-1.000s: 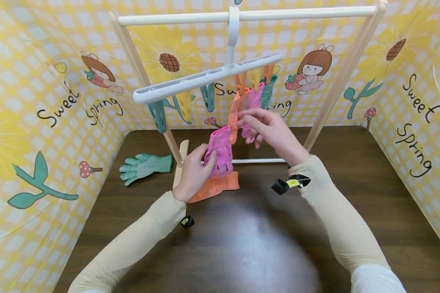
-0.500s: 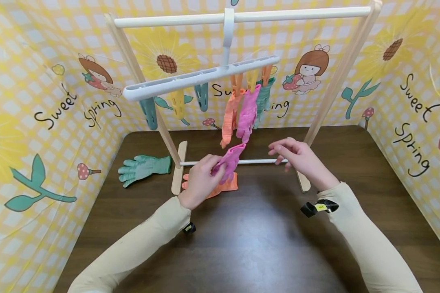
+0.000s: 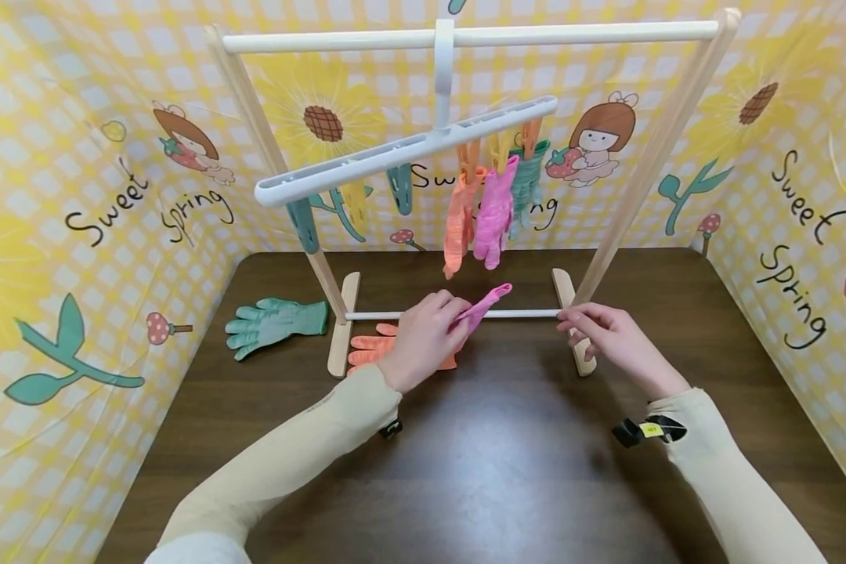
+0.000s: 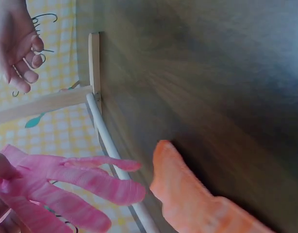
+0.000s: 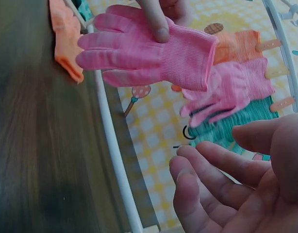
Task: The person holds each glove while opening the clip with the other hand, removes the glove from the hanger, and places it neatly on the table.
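Note:
My left hand [image 3: 430,335] pinches a pink glove [image 3: 485,305] between thumb and fingers, its cuff pointing right. In the right wrist view that pink glove [image 5: 134,48] hangs free with its fingers spread. Off to the right, my right hand [image 3: 609,337] is held in the air with loosely bent fingers and nothing in them. Behind and above, an orange glove [image 3: 458,227], another pink glove [image 3: 495,215] and a green glove [image 3: 529,180] hang from clips. Partly hidden below my left hand lies an orange glove [image 3: 374,345] on the table.
A grey hanger [image 3: 352,164] hooks over the white rod [image 3: 578,33] of a wooden stand. Two blue-green clips [image 3: 399,189] and a yellow clip [image 3: 353,204] dangle bare on its left half. A green glove [image 3: 275,325] lies flat on the brown table [image 3: 479,470] at left.
My right hand has drawn away from the hanging gloves, down and to the right. My left hand has moved right with the pink glove, whose cuff has tipped from upward toward the right.

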A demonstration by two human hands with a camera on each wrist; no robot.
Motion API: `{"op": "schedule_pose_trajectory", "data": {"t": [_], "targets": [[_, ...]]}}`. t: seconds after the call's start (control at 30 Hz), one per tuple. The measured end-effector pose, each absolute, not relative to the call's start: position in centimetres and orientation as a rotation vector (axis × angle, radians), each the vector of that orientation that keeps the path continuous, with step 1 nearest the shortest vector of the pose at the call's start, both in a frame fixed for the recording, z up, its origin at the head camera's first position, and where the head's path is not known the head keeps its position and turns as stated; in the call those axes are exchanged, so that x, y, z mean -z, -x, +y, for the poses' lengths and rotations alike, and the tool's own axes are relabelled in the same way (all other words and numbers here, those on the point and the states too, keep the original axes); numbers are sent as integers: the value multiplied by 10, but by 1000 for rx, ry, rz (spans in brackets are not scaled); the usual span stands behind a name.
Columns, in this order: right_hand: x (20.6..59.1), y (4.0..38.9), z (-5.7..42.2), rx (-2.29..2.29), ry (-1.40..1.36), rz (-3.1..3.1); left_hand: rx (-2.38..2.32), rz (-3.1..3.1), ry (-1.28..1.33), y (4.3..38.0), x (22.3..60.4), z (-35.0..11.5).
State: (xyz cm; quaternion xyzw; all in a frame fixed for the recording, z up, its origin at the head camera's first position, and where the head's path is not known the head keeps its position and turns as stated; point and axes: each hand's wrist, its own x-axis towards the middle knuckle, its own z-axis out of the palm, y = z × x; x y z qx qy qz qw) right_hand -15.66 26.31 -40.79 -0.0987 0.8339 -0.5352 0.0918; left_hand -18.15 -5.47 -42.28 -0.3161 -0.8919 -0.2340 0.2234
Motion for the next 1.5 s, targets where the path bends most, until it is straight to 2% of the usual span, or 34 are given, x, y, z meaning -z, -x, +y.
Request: {"op": "schedule_pose_trajectory", "data": {"t": [0.37,0.7,1.07,1.5], "targets": [[421,150,286,1566,278,2470,309,-2398,994,194,428,-7],[437,152,294,1418,390,2443,114,-2663,1090,174,452,33],[440,147,299,1355,382,2473,223,-2852,1259,166,466,35],[443,146,296,1357,400,2481,243,-2866,1286,171,474,32]]}}
